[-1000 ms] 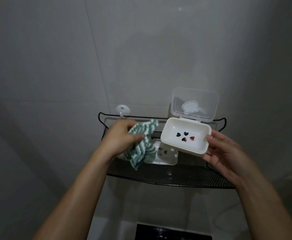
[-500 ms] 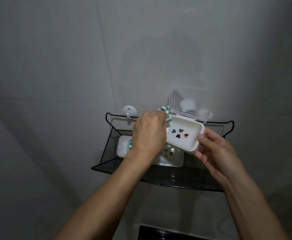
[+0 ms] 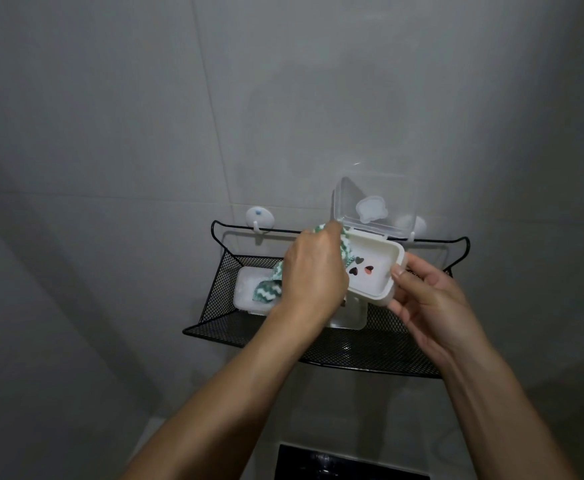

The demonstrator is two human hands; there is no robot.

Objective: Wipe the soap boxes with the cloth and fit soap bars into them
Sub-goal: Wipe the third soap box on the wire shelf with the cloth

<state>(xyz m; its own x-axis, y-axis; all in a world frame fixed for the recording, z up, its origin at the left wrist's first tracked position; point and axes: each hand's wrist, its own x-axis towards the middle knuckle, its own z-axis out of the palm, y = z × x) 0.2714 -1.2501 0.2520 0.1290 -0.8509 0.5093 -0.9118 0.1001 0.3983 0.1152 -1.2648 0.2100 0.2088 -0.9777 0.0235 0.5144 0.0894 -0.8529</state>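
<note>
Left hand (image 3: pixel 313 268) curled around green-and-white zigzag cloth (image 3: pixel 270 285), knuckles up, pressing it into left end of white soap box (image 3: pixel 375 271). Cloth bunched under palm; one tail peeking above fingers near box hinge, another hanging below wrist over the shelf.

Right hand (image 3: pixel 429 296) gripping soap box at its right end, thumb on near rim, fingers wrapped beneath. Box held in air, above and just in front of black mesh shelf (image 3: pixel 370 355), tilted slightly down toward the viewer. Clear lid (image 3: pixel 375 206) hinged open, standing upright behind the box against the wall, pale sticker on its inner face. Heart-shaped drain holes (image 3: pixel 360 266) visible in box floor, partly covered by cloth on left side. No soap bar seen inside.

Second soap box (image 3: pixel 349 315) resting on shelf directly below the held one, mostly hidden by left hand and held box; only near right corner visible. Its white lid (image 3: pixel 249 292) lying flat to the left on shelf, cloth tail draped over its right edge.

Shelf hung on grey tiled wall (image 3: pixel 145 133) by two white adhesive hooks: left hook (image 3: pixel 259 218) plainly seen, right hook (image 3: pixel 418 225) half behind clear lid. Wire rim raised at both back corners.

Dark rectangular object (image 3: pixel 349 464) at bottom edge, below shelf; too dim to identify. Lighting low overall.
</note>
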